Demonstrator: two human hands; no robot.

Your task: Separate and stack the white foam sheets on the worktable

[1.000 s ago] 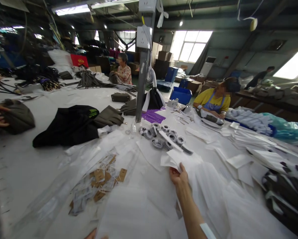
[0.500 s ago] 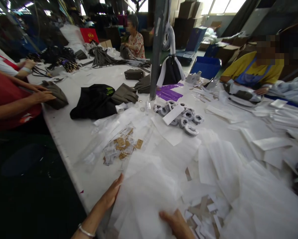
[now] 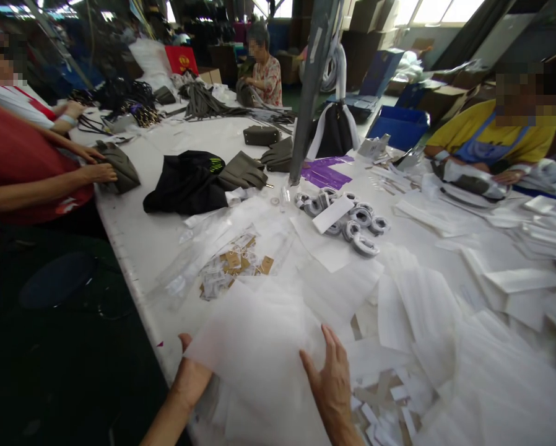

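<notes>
A translucent white foam sheet [image 3: 259, 328] lies over a loose pile of similar sheets at the front of the table. My left hand [image 3: 192, 375] is at its left edge, thumb raised and apart. The fingers of that hand reach under the sheet and show only as a faint pinkish patch through it. On the right side, my right hand [image 3: 329, 371] has its thumb and fingers spread beside the sheet's edge, with nothing gripped. Beyond the sheet are brown and clear tags [image 3: 234, 263] on clear plastic.
Rolled grey-white strips [image 3: 361, 217], a black cloth [image 3: 185, 183] and dark bags stand farther back beside a metal post [image 3: 308, 93]. More foam sheets [image 3: 496, 378] and card scraps [image 3: 380, 402] cover the right. Co-workers sit or stand around the white table [image 3: 134, 241].
My right hand has moved forward and opened beside the sheet. My left hand has drawn back, its fingers now beneath the sheet's left edge. The view has shifted slightly left.
</notes>
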